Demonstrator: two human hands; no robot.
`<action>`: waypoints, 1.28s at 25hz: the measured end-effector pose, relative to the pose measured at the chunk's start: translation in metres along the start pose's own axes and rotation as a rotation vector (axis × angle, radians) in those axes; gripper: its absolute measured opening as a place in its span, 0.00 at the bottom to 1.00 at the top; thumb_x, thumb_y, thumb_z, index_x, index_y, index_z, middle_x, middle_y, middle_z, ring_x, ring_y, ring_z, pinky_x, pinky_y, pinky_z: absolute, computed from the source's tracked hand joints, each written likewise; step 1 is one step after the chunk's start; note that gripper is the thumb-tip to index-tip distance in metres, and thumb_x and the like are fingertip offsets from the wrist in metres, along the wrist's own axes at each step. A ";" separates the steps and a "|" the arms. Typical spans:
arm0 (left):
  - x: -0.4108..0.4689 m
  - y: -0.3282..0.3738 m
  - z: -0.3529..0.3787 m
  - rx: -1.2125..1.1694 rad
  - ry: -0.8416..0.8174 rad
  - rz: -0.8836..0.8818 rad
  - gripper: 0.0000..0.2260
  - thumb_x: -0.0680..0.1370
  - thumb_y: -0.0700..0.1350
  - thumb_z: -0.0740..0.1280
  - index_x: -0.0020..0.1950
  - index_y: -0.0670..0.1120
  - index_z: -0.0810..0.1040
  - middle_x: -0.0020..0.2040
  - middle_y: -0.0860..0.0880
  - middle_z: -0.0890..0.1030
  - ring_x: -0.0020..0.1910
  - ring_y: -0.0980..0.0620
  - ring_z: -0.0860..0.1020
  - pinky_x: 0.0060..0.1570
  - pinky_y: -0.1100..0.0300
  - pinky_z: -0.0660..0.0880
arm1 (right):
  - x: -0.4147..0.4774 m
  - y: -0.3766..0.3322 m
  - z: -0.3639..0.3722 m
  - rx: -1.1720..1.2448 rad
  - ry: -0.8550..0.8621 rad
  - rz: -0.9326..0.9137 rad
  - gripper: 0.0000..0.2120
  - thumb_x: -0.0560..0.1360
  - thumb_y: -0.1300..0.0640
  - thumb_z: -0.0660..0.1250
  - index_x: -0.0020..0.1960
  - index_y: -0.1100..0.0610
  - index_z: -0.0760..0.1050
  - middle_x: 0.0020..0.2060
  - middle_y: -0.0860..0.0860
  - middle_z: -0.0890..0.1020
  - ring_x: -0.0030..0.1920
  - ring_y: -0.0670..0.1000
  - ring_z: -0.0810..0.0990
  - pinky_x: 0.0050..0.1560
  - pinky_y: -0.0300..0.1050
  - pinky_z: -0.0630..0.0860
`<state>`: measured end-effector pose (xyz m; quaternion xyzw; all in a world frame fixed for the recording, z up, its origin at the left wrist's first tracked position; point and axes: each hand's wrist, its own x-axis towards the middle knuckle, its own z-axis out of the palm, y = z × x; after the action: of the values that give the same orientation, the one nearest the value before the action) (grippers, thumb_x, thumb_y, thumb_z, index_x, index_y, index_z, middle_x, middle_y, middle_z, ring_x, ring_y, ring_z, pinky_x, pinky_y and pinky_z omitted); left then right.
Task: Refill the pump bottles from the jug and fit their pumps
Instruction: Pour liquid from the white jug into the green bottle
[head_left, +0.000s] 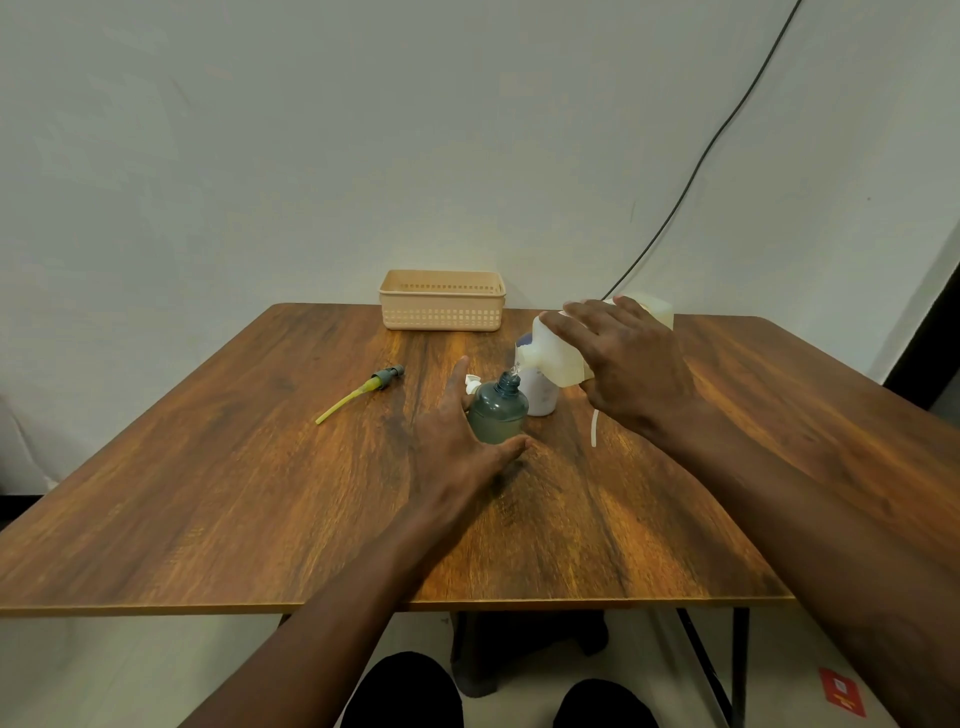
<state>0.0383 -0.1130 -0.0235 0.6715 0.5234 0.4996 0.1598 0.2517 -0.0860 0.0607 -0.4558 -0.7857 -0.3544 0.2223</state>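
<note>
A round grey-green pump bottle (497, 410) stands open-necked at the table's middle, and my left hand (457, 441) cups its left and front side. My right hand (623, 364) grips a white jug (553, 356) tilted left, its mouth just above the bottle's neck, with a thin stream of liquid falling in. A white bottle (541, 397) stands right behind the grey one, under the jug. A grey pump with a yellow tube (363, 391) lies to the left. A white pump's head (472, 383) shows behind my left fingers, and its tube (595, 427) lies below my right hand.
A beige perforated basket (442, 300) sits at the far edge of the wooden table (260, 493). A black cable runs down the wall at the right. My knees show below the table's front edge.
</note>
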 end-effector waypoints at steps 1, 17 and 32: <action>-0.001 0.001 -0.001 -0.011 -0.002 -0.001 0.54 0.65 0.59 0.83 0.84 0.51 0.57 0.68 0.48 0.80 0.59 0.60 0.75 0.46 0.84 0.65 | 0.000 0.000 0.000 0.002 0.000 -0.002 0.40 0.62 0.61 0.84 0.71 0.55 0.74 0.64 0.60 0.81 0.63 0.64 0.81 0.65 0.64 0.74; -0.002 -0.002 0.000 -0.004 0.027 0.008 0.55 0.65 0.61 0.82 0.84 0.52 0.56 0.67 0.47 0.81 0.63 0.54 0.79 0.47 0.83 0.67 | -0.005 -0.006 0.006 0.224 -0.071 0.150 0.40 0.64 0.51 0.79 0.73 0.46 0.71 0.67 0.49 0.80 0.61 0.56 0.80 0.53 0.54 0.81; 0.001 0.013 0.028 -0.088 0.045 0.008 0.56 0.60 0.62 0.84 0.82 0.53 0.59 0.71 0.45 0.79 0.65 0.47 0.80 0.59 0.53 0.82 | -0.043 0.026 0.017 0.725 -0.085 0.746 0.43 0.59 0.32 0.78 0.68 0.48 0.73 0.60 0.48 0.83 0.52 0.50 0.83 0.47 0.50 0.84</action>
<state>0.0689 -0.1083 -0.0264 0.6543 0.5016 0.5380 0.1755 0.2945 -0.0884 0.0304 -0.6125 -0.6503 0.0628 0.4450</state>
